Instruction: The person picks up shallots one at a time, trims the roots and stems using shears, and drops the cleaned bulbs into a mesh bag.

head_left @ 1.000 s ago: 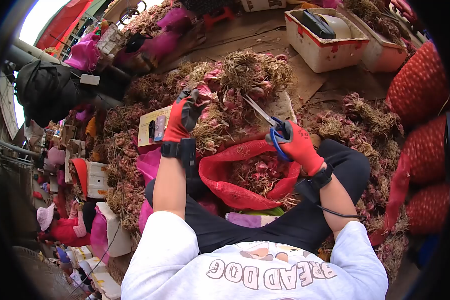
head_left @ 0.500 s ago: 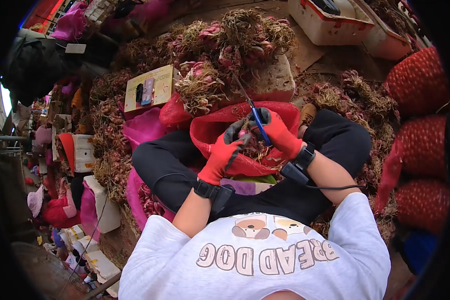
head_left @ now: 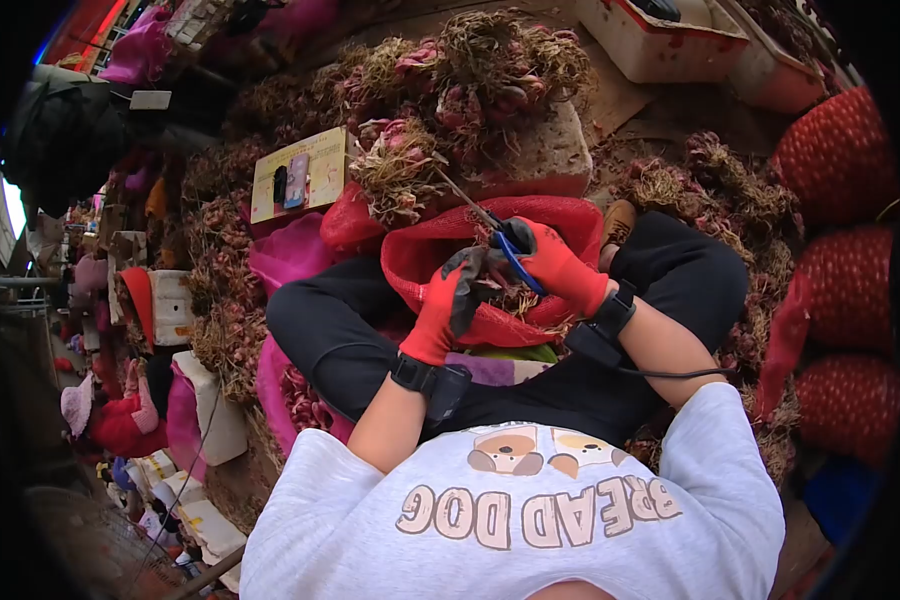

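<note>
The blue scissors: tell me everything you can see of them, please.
The scissors have slim, metallic-looking blades and blue, plastic-looking handles. The gloved right hand grips the handles over the red mesh bag, the blades slanting forward and left. They look nearly closed; whether the tips touch anything is unclear.

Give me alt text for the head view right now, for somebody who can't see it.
A gloved right hand holds blue-handled scissors over an open red bag, the left hand close beside it. What the left hand holds is hard to make out. Bundles of reddish bulbs with dry stalks lie beyond, and red sacks line the right side.
</note>
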Motion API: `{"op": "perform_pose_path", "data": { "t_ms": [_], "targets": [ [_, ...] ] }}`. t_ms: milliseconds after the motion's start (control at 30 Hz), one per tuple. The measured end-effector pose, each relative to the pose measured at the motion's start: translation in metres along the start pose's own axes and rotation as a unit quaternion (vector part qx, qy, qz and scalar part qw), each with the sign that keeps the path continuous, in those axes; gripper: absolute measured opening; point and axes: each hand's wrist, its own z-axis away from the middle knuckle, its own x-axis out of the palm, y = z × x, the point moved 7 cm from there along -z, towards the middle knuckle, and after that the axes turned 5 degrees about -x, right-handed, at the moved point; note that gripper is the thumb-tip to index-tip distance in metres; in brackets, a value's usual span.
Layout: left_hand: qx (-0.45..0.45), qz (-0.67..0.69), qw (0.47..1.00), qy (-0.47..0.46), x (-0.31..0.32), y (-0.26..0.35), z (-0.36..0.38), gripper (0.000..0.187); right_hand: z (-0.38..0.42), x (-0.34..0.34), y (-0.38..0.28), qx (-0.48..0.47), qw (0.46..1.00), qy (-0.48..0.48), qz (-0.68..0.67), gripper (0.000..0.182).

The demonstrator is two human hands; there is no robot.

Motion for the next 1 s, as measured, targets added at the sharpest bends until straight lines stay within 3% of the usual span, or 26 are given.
{"op": "perform_pose_path", "data": {
  "t_ms": [33,67,133,267,300,367,400,433,467,500,567,633,700,733,767,800,833,867,933,1000],
  "targets": [
    [0.087,-0.165,0.982,-0.009,0.003,0.012,0.002,0.029,0.000,0.000,0.005,0.031,0.997,0.003,-0.064,0.029],
    [0.008,-0.017,1.000,-0.002,0.000,0.001,0.001,0.029,0.001,-0.004,0.002,0.008,0.998,0.013,-0.055,0.025],
    [-0.149,0.278,0.949,0.013,0.004,-0.025,0.003,0.029,0.004,-0.004,-0.027,-0.046,0.997,0.024,0.049,0.025],
    [-0.017,0.053,0.998,0.001,0.000,-0.021,0.000,0.034,0.005,-0.001,-0.023,-0.067,0.970,0.034,0.232,0.027],
    [-0.019,0.043,0.999,-0.004,-0.003,-0.016,0.002,0.035,0.004,-0.003,-0.011,-0.042,0.987,0.030,0.150,0.028],
    [0.059,-0.052,0.997,-0.009,-0.007,-0.005,0.000,0.036,0.000,-0.010,0.010,0.007,1.000,0.023,-0.016,0.030],
    [0.136,-0.136,0.981,-0.008,-0.007,0.006,0.000,0.037,0.002,-0.007,0.004,0.034,0.982,0.005,-0.186,0.029],
    [0.211,-0.219,0.953,-0.006,-0.003,0.017,0.003,0.038,0.002,-0.009,0.003,0.078,0.980,0.004,-0.182,0.029],
    [0.085,-0.046,0.993,-0.060,-0.001,0.003,0.000,0.048,0.001,-0.012,0.003,0.121,0.977,0.003,-0.178,0.030],
    [0.110,-0.112,0.987,-0.045,-0.002,0.005,0.001,0.049,0.001,-0.013,0.006,0.164,0.971,0.002,-0.173,0.030],
    [0.156,-0.239,0.958,-0.015,-0.003,0.005,0.003,0.051,0.000,-0.015,0.015,0.107,0.977,0.008,-0.185,0.030],
    [0.233,-0.238,0.941,0.057,-0.008,0.000,0.010,0.048,0.000,-0.017,0.018,0.056,0.975,0.009,-0.216,0.030],
    [0.203,-0.100,0.968,0.107,-0.017,-0.020,0.008,0.046,0.000,-0.025,0.017,0.074,0.983,0.060,-0.155,0.029],
    [0.131,0.039,0.984,0.117,-0.021,-0.036,0.002,0.047,0.000,-0.030,0.013,0.082,0.985,0.086,-0.123,0.029],
    [0.053,0.270,0.960,0.054,-0.020,-0.054,0.001,0.045,0.000,-0.026,0.009,0.098,0.979,0.069,-0.164,0.027],
    [-0.032,0.492,0.869,0.033,-0.017,-0.057,0.001,0.044,0.001,-0.021,0.005,0.115,0.970,0.053,-0.205,0.026],
    [0.067,0.218,0.971,0.066,-0.026,-0.030,0.003,0.038,0.001,-0.016,0.004,0.131,0.960,0.036,-0.246,0.025],
    [0.159,-0.078,0.980,0.093,-0.026,-0.005,0.005,0.033,0.000,-0.011,0.001,0.106,0.972,0.004,-0.210,0.024],
    [0.163,-0.322,0.929,0.076,-0.015,0.016,0.006,0.028,0.001,0.001,0.002,0.055,0.987,-0.058,-0.139,0.021],
    [0.014,-0.225,0.974,0.004,-0.008,0.012,0.001,0.029,0.005,0.002,0.011,0.075,0.986,-0.054,-0.137,0.020]
  ]
}}
